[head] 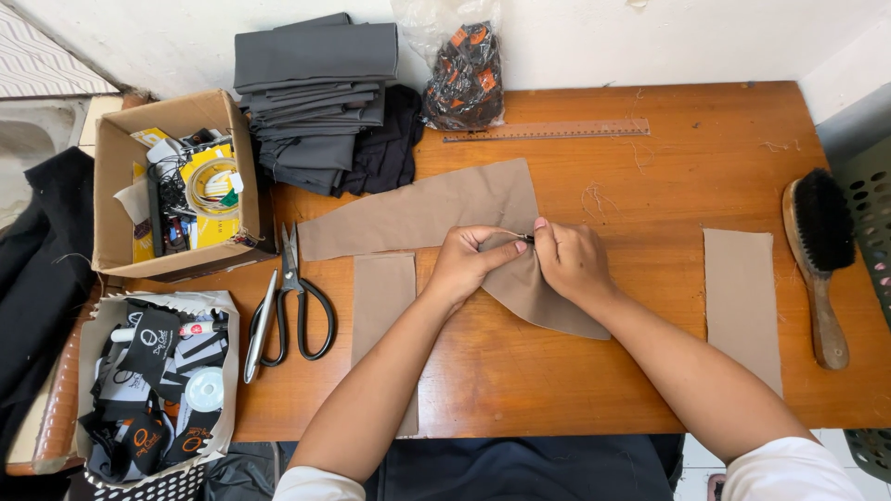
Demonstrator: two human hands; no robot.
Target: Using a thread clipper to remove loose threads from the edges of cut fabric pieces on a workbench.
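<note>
Head view: I have both hands at the middle of the table point(668, 390), working on the curved tan piece point(418, 213). My left hand point(467, 260) pinches a raised fold of it between thumb and fingers, closed tight. My right hand point(571, 260) meets it there, fingertips shut on something small and dark at the fold (a tool or a fastener, too small to tell). The piece lies flat otherwise, one end running left toward the scissors point(299, 301), the other tucked under my right wrist.

I'd judge the step to be fine work at that pinched spot, perhaps picking or trimming. The next move would call for a steady left pinch and a small, careful pull from the right. Two tan strips lie apart: one point(382, 297) under my left forearm, one point(740, 297) near the brush point(817, 250).
</note>
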